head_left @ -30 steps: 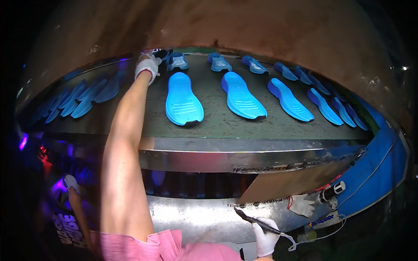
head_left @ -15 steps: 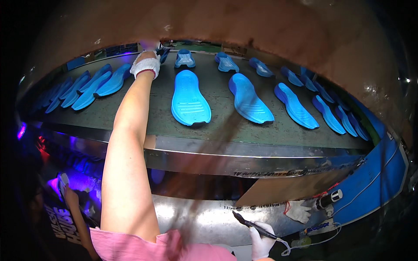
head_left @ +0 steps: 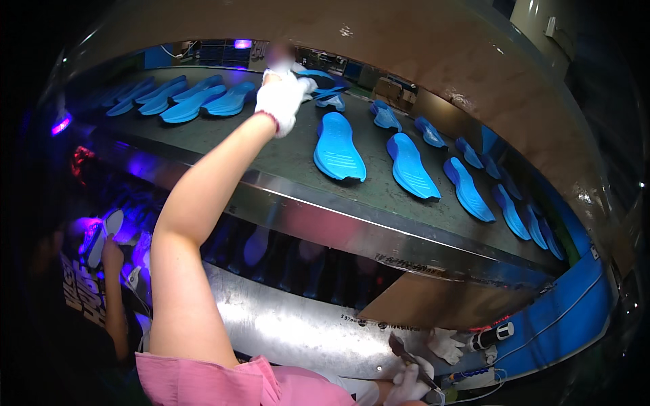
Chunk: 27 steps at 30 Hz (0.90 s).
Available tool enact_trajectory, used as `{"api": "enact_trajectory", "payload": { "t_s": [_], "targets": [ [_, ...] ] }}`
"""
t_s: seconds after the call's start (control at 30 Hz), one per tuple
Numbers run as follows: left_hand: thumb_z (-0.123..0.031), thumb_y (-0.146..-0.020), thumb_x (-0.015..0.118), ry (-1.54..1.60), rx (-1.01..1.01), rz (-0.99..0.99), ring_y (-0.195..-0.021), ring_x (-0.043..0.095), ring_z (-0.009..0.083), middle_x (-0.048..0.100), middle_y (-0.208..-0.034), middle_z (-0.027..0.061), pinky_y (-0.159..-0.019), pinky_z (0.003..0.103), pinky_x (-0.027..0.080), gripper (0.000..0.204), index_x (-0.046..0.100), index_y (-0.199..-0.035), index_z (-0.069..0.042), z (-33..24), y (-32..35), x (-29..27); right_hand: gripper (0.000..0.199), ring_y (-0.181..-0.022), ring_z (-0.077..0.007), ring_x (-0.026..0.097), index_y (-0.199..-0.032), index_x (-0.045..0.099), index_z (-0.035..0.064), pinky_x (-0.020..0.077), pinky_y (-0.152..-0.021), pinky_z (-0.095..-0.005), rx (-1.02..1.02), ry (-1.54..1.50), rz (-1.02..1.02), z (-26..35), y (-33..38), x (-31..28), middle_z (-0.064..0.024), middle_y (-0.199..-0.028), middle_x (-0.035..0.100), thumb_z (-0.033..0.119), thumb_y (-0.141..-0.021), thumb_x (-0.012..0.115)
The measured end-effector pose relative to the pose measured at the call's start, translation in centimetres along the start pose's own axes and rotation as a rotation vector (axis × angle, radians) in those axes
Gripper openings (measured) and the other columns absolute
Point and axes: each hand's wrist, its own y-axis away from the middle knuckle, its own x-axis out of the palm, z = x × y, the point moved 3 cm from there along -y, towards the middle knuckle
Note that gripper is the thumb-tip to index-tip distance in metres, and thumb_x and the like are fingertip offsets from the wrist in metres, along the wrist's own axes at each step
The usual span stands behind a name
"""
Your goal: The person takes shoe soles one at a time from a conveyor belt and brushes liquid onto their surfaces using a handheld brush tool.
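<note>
My left hand (head_left: pixel 283 100), in a white glove with a dark red cuff, is stretched far across the dark conveyor belt (head_left: pixel 288 150). Its fingers are closed on a blue shoe sole (head_left: pixel 325 82), which hangs tilted above the belt's far side. Low in the picture, my right hand (head_left: pixel 406 382), gloved in white too, grips a black-handled brush (head_left: pixel 399 348) with a thin tube at its rear end. More blue soles lie on the belt, among them one nearest the middle (head_left: pixel 338 150) and a cluster at the left (head_left: pixel 193 105).
A metal edge (head_left: pixel 325 210) borders the belt, above a shiny metal shelf (head_left: pixel 284 321). On it are a loose white glove (head_left: pixel 445 345) and a black-and-white cylinder (head_left: pixel 493 335). At the left, another person's hand (head_left: pixel 112 257) holds a sole under purple light. A brown hood curves overhead.
My left hand has moved right along the belt's far side, and the blue sole it holds shows more plainly. The view has turned and tilted. The brush stays in my right hand.
</note>
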Motion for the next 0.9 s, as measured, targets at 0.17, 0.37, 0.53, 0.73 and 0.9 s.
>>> {"api": "enact_trajectory", "payload": {
  "t_s": [0.17,0.37,0.53,0.73,0.9],
  "targets": [
    [-0.010,-0.077,0.079,-0.409,0.937,0.056,-0.088,0.065,0.0282,0.065,-0.102,0.0134,-0.077,0.037,0.053,0.029,0.064,-0.101,-0.005,-7.7,17.8,-3.1,0.031,-0.077,-0.0255,0.061,-0.118,0.059,0.0000,0.0516,-0.068,-0.0339,-0.053,-0.035,-0.176,0.9,1.3,-3.2,-0.0141,-0.094,0.064,0.022,-0.097,0.059],
    [-0.001,-0.086,0.060,0.015,0.590,0.861,-0.084,0.065,0.0269,0.064,-0.098,0.0152,-0.068,0.040,0.054,0.012,0.066,-0.096,-0.001,-2.8,35.1,-3.5,0.024,-0.080,-0.0314,0.063,-0.104,0.065,-0.0028,0.0532,-0.070,-0.0390,-0.331,0.483,-0.410,0.8,1.8,-6.9,-0.0185,-0.097,0.066,0.018,-0.096,0.058],
    [0.000,-0.074,0.066,0.131,0.631,1.043,-0.103,0.061,0.0361,0.060,-0.109,0.0184,-0.087,0.043,0.052,0.033,0.061,-0.106,0.001,11.1,47.1,-0.4,0.031,-0.073,-0.0136,0.057,-0.125,0.055,0.0040,0.0467,-0.061,-0.0262,-0.151,0.393,-0.237,0.4,2.0,-6.3,-0.0079,-0.099,0.062,0.010,-0.095,0.052],
    [-0.006,-0.070,0.066,-0.163,0.314,1.245,-0.103,0.058,0.0350,0.059,-0.115,0.0160,-0.089,0.041,0.051,0.033,0.062,-0.103,-0.010,20.6,53.1,-2.6,0.024,-0.054,-0.0097,0.046,-0.118,0.056,0.0079,0.0388,-0.047,-0.0247,0.380,0.183,-0.281,-2.3,-0.6,-6.5,-0.0032,-0.085,0.060,0.017,-0.096,0.057],
    [-0.029,-0.087,0.057,0.223,-0.914,1.029,-0.100,0.060,0.0261,0.063,-0.112,0.0112,-0.088,0.039,0.049,0.038,0.059,-0.119,-0.008,19.7,52.9,-1.1,0.024,-0.054,-0.0120,0.050,-0.119,0.055,0.0090,0.0404,-0.044,-0.0291,0.269,0.082,-0.288,-7.7,1.1,-9.8,-0.0041,-0.078,0.059,0.017,-0.097,0.056]
  ]
}}
